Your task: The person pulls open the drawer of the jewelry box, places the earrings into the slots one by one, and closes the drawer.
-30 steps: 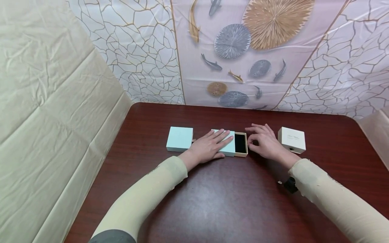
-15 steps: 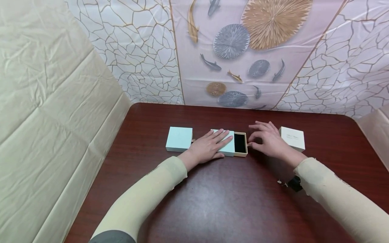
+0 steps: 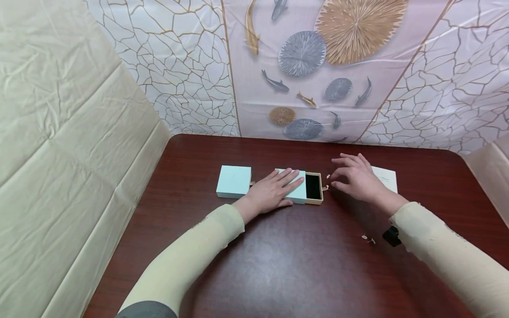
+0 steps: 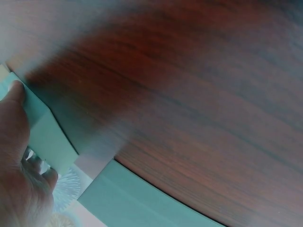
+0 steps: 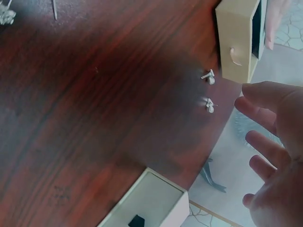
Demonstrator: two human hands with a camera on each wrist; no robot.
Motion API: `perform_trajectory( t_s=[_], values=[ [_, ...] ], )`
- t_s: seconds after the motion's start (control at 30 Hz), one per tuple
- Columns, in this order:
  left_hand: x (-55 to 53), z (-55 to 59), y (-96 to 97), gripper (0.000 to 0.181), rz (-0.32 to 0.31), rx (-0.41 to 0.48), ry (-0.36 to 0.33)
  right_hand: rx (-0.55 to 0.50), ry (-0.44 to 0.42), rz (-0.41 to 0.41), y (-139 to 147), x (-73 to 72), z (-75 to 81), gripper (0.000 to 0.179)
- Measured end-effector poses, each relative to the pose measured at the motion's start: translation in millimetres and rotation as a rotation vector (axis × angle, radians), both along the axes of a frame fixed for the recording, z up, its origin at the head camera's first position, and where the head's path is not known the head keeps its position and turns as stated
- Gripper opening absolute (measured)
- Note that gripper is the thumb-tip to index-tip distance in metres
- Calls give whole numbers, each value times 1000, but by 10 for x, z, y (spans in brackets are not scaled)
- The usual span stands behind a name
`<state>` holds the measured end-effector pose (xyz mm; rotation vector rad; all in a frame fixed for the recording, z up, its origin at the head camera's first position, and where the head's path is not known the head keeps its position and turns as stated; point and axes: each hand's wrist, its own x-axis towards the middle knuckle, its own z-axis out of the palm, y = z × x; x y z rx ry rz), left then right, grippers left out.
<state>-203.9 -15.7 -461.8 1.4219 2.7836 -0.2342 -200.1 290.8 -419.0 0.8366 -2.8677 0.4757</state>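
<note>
My left hand (image 3: 274,190) lies with spread fingers on the pale blue sleeve (image 3: 301,194) of a slide-out box. Its drawer (image 3: 319,199) juts out to the right, showing a black lining, with a small ribbon pull (image 5: 235,56) on its end. To the right, my right hand (image 3: 358,181) hovers with loosely bent fingers and nothing visible between them. Beside its fingertips, two small earrings (image 5: 210,76) lie on the table just off the drawer's end. In the left wrist view, my left thumb (image 4: 16,92) rests on the blue sleeve.
A second pale blue box (image 3: 233,181) stands left of my left hand. A white box (image 3: 387,177) with a black tab sits partly behind my right hand. More small earrings (image 3: 367,239) lie nearer on the dark red table (image 3: 270,274). Patterned cloth hangs behind.
My right hand has drawn back to the right and away from the drawer's end, uncovering the ribbon pull and two earrings. The left hand has stayed on the sleeve.
</note>
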Motion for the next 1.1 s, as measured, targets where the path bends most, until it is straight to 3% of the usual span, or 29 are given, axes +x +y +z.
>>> perform_trajectory(
  t_s=[0.5,0.8,1.1],
  values=[
    [2,9,21,75,19,-4,-21,54,39,-13,-78,-29,-215,8],
    [20,28,24,75,20,-6,-23,100,90,-5,-104,-54,-275,13],
    [19,20,10,75,17,-2,-9,97,83,16,-123,-51,-259,14]
  ],
)
